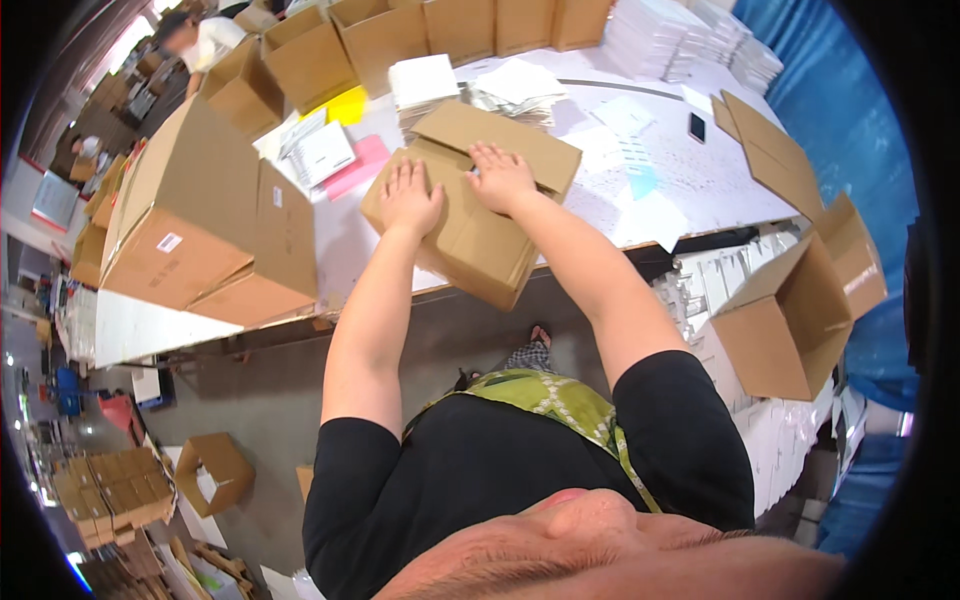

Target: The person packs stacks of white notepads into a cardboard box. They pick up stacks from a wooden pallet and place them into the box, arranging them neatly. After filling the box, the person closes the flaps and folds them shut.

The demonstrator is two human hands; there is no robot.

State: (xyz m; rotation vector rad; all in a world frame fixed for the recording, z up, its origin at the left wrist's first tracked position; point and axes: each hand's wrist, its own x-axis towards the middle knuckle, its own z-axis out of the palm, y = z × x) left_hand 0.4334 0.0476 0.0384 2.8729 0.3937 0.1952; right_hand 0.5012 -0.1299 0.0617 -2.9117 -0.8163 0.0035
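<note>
A brown cardboard box (470,240) sits askew at the front edge of the white table, one corner jutting over the edge. Its top flaps are folded inward, and the far flap (500,137) lies slightly raised. My left hand (410,203) rests flat on the near-left flap, fingers stretched out. Against the far flap's edge, near the middle of the top, lies my right hand (503,180) with its fingers spread. A small bluish bit shows beside its fingertips, too little to name. The inside of the box is hidden.
Large closed cartons (195,215) stand at the left. Open boxes (390,40) line the back beside paper stacks (424,82). A pink sheet (360,166) and white booklets (322,152) lie left of my box. Rightward are a phone (697,127) and an open carton (775,330).
</note>
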